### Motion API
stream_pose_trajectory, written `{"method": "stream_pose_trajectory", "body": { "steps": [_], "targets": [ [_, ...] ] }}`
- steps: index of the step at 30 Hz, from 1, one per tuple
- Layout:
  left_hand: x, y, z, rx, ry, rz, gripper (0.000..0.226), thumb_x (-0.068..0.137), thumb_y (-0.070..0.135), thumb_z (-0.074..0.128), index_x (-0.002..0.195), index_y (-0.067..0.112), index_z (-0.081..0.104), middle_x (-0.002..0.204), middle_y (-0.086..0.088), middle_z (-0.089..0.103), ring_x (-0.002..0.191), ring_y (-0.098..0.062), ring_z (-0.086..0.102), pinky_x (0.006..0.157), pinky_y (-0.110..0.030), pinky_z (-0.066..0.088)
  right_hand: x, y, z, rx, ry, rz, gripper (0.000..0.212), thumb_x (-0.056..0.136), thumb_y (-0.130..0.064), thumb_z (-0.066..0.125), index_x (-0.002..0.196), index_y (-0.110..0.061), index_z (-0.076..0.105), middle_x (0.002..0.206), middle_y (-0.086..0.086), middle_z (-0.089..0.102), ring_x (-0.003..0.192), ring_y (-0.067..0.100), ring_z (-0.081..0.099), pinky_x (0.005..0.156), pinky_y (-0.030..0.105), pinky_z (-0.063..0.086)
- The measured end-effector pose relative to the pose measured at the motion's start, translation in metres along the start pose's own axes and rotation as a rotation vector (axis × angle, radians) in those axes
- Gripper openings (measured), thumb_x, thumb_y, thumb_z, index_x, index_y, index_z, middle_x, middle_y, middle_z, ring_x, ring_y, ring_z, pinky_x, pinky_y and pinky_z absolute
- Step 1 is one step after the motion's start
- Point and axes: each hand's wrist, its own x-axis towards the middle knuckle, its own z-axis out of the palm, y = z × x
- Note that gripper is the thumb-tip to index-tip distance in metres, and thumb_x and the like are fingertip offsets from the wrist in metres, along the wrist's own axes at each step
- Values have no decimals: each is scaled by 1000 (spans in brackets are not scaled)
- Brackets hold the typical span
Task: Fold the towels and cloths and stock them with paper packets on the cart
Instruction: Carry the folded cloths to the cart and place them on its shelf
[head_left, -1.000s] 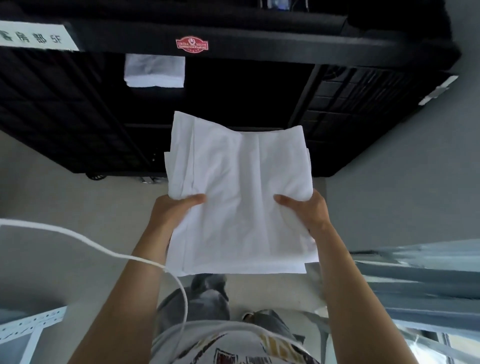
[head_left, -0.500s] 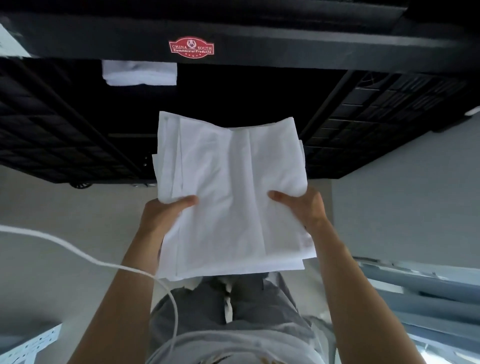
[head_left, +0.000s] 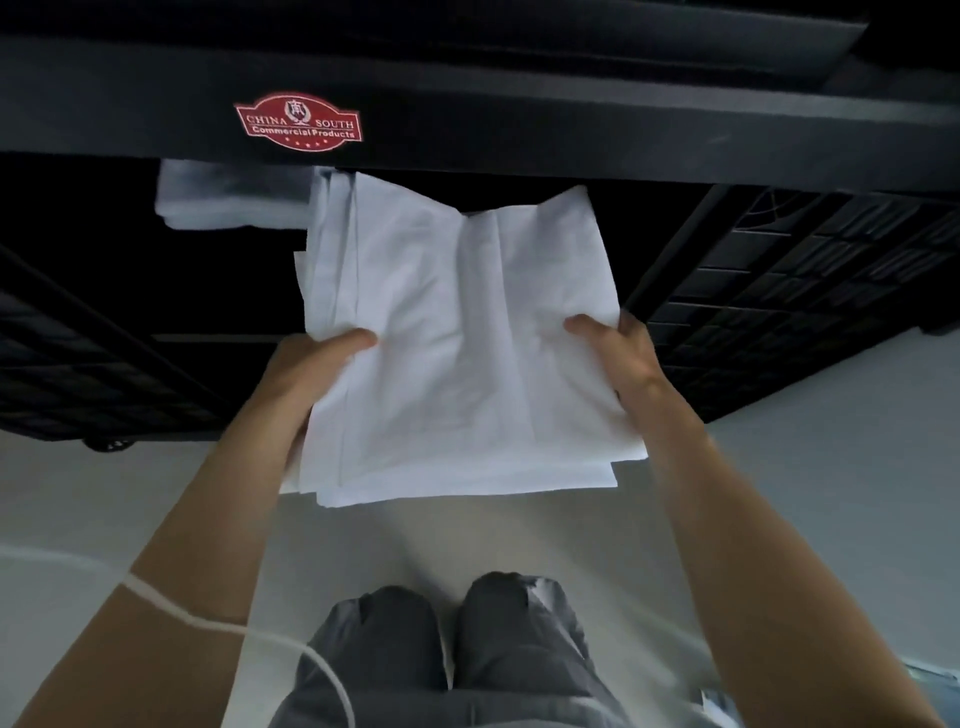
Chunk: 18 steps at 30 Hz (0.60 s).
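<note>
Item: folded white cloth (head_left: 457, 343), one, several layers thick, carried flat in front of the black cart (head_left: 519, 119), its far edge just reaching under the cart's upper front rim and into the dark shelf opening. Hold: my left hand (head_left: 311, 364) grips the near left edge, thumb on top and fingers underneath; my right hand (head_left: 618, 353) grips the near right edge the same way. Handling note, as I judge it: keep the stack level and both thumbs pressed down so the layers do not fan apart, slide it in low under the rim, and set it just beside the stored piece, edges squared. Count: one folded towel (head_left: 228, 200) already on the shelf toward its back left; one red maker's label (head_left: 297, 123) on the rim; paper packets, none in view.
</note>
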Motion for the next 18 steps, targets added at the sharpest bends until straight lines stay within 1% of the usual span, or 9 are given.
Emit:
{"method": "stream_pose_trajectory", "body": {
  "steps": [3, 5, 8, 10, 12, 14, 15, 17, 18],
  "targets": [
    [30, 21, 11, 16, 7, 47, 50, 57, 58, 87, 88, 21, 74, 89, -1, 77, 73, -24, 75, 64, -28, 53, 34, -7, 6, 37, 25, -25, 53, 62, -53, 88, 107, -29, 75, 95, -12, 80, 86, 12, 77, 81, 32, 59],
    [51, 35, 17, 35, 25, 86, 52, 54, 60, 86, 84, 20, 74, 81, 0, 77, 65, -23, 75, 62, -28, 53, 58, -8, 11, 51, 38, -55, 59, 60, -51, 90, 112, -26, 73, 96, -11, 80, 89, 13, 77, 82, 33, 60],
    [86, 49, 28, 42, 36, 165, 54, 54, 60, 85, 87, 18, 74, 69, 5, 76, 59, -18, 74, 54, -23, 54, 93, -3, 21, 63, 83, -88, 51, 58, -48, 89, 101, -23, 75, 91, -8, 80, 86, 14, 77, 79, 30, 59],
    [110, 48, 41, 39, 33, 221, 51, 60, 56, 85, 93, 19, 72, 72, 5, 76, 61, -17, 74, 48, -18, 50, 119, 6, 31, 39, 108, -109, 43, 62, -46, 89, 93, -20, 73, 91, -7, 77, 86, 12, 74, 77, 27, 56],
    [133, 39, 56, 59, 39, 277, 43, 70, 50, 84, 98, 23, 67, 81, 7, 71, 70, -13, 68, 55, -20, 46, 143, 18, 39, -24, 121, -127, 50, 72, -45, 88, 110, -16, 72, 99, -6, 74, 94, 16, 71, 86, 31, 54],
    [155, 31, 69, 107, 56, 334, 35, 78, 47, 81, 98, 24, 64, 89, 9, 66, 75, -9, 61, 60, -23, 42, 164, 29, 43, -85, 134, -136, 66, 79, -46, 85, 131, -10, 66, 117, 1, 71, 111, 24, 67, 99, 35, 51],
    [165, 28, 73, 127, 66, 362, 36, 79, 49, 79, 102, 24, 66, 96, 7, 67, 80, -11, 62, 65, -25, 43, 171, 34, 46, -114, 143, -146, 70, 80, -48, 83, 135, -9, 63, 121, 1, 68, 117, 25, 65, 99, 34, 50],
    [179, 24, 75, 186, 87, 393, 57, 80, 57, 74, 124, 22, 65, 111, 6, 64, 93, -19, 61, 77, -29, 44, 181, 40, 51, -188, 162, -159, 74, 84, -50, 78, 142, -9, 57, 127, 4, 64, 123, 29, 62, 96, 32, 46],
    [183, 21, 76, 229, 105, 396, 67, 81, 62, 71, 133, 20, 61, 114, 5, 61, 97, -21, 59, 80, -31, 43, 185, 42, 54, -234, 170, -160, 79, 87, -52, 74, 148, -9, 49, 136, 7, 61, 128, 31, 59, 99, 34, 46]
  ]
}}
